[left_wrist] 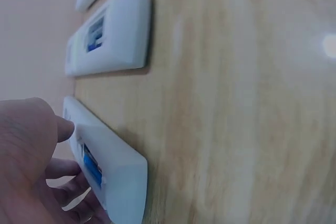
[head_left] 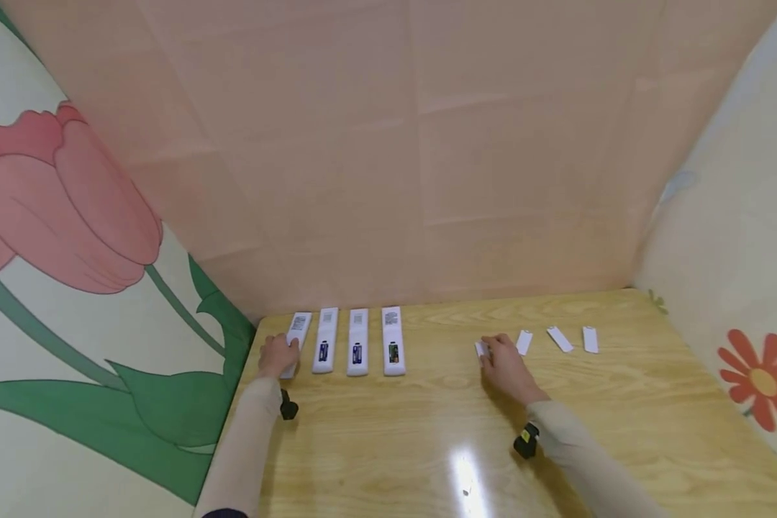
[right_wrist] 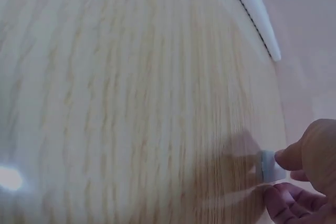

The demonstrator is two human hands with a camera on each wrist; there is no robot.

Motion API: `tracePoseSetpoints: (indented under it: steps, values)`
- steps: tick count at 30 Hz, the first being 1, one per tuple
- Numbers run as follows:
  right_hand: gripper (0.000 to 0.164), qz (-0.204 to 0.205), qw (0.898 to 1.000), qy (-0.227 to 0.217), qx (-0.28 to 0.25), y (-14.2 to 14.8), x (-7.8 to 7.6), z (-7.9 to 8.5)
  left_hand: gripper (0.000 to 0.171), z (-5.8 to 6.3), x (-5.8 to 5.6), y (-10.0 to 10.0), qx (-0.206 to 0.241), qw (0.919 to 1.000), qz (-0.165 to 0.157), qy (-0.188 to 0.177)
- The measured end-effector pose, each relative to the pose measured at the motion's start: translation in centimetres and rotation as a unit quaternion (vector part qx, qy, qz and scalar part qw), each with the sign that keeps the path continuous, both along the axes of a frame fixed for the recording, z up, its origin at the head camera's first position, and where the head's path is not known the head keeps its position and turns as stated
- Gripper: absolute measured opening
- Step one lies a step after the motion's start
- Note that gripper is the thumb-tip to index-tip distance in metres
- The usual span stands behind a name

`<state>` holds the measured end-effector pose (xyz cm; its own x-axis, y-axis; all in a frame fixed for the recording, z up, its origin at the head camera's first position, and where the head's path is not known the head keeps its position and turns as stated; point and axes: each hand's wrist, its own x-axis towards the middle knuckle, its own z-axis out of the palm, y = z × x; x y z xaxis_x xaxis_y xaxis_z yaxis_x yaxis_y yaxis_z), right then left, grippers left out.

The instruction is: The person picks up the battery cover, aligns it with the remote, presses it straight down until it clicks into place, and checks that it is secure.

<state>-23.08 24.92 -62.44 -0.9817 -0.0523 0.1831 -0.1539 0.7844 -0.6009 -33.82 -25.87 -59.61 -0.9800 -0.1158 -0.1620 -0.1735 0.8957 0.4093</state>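
At the left end of a row of white remote controls, my left hand (head_left: 278, 355) grips the leftmost remote (head_left: 299, 326). In the left wrist view the thumb lies on this remote (left_wrist: 128, 174) and the fingers curl along its far side; its open battery bay shows a blue battery (left_wrist: 92, 165). My right hand (head_left: 509, 372) is on the right half of the table, pinching a small white battery cover (head_left: 480, 350) between thumb and fingers. The right wrist view shows that cover (right_wrist: 272, 166) low over the wood, partly hidden by the fingertips.
Three more remotes, such as the rightmost one (head_left: 393, 338), lie face down with batteries showing. To the right of my right hand lie three loose covers: one near it (head_left: 524, 342), a slanted one (head_left: 560, 339) and the farthest (head_left: 590, 339). A draped wall (head_left: 427, 180) borders the table's back edge.
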Motion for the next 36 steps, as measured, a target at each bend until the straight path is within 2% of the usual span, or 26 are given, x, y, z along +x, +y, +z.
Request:
tracePoseSetpoints:
  steps: [6,10,13,18,27,36]
  values:
    - [0.045,-0.014,0.999,-0.034,-0.039,0.2,-0.7,-0.3,0.055,0.0,-1.0,-0.6,0.007,0.9995,0.021,-0.022]
    - [0.045,-0.016,0.998,-0.040,-0.040,0.6,-0.9,-0.2,0.057,-0.2,-1.4,-0.4,0.010,0.9994,0.025,-0.023]
    - [0.044,-0.011,0.999,-0.037,-0.031,0.7,-1.1,-0.2,0.057,-0.2,-1.4,-0.4,0.012,0.9992,0.030,-0.023]
    - [0.042,-0.001,0.999,-0.037,-0.024,0.5,-1.4,-0.2,0.052,0.3,-1.1,-0.2,0.039,0.9972,0.062,-0.013]
    - [0.039,-0.002,0.998,-0.065,-0.026,0.8,-1.4,-0.1,0.052,-0.3,-1.6,0.3,0.086,0.9910,0.101,-0.016]
    - [0.033,-0.003,0.993,-0.107,-0.042,0.9,-1.6,0.6,0.048,0.4,-1.3,0.5,0.100,0.9903,0.096,0.002]
